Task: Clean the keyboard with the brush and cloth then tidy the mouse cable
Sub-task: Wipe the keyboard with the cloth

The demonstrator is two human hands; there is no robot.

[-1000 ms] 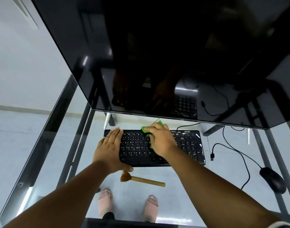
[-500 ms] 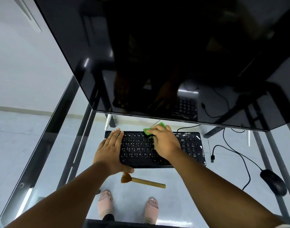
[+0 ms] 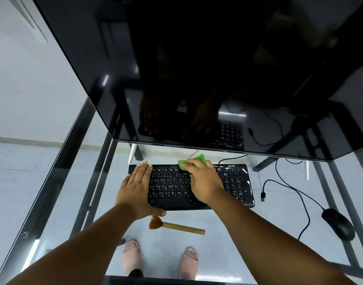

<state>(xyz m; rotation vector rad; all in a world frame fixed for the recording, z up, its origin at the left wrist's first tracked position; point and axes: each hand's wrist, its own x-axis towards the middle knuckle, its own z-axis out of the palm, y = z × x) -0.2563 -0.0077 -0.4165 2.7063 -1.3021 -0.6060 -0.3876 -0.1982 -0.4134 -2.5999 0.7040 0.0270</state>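
A black keyboard (image 3: 170,188) lies on the glass desk in front of the monitor. My left hand (image 3: 136,188) grips its left end, fingers flat on the keys and thumb under the front edge. My right hand (image 3: 203,182) presses a green cloth (image 3: 200,158) onto the top row near the keyboard's middle; most of the cloth is hidden under my fingers. A wooden brush (image 3: 176,226) lies on the glass just in front of the keyboard, bristles to the left. The black mouse (image 3: 338,223) sits at the right, its loose cable (image 3: 287,188) looping to an unplugged USB plug (image 3: 263,197).
A large dark monitor (image 3: 197,68) overhangs the rear of the desk, close above the keyboard's back edge. The glass desk top (image 3: 63,182) has a dark metal frame. My feet in pink sandals (image 3: 131,258) show through the glass below.
My right hand with the cloth has slid up and slightly right along the keyboard's top row. My left hand has stayed on the left end.
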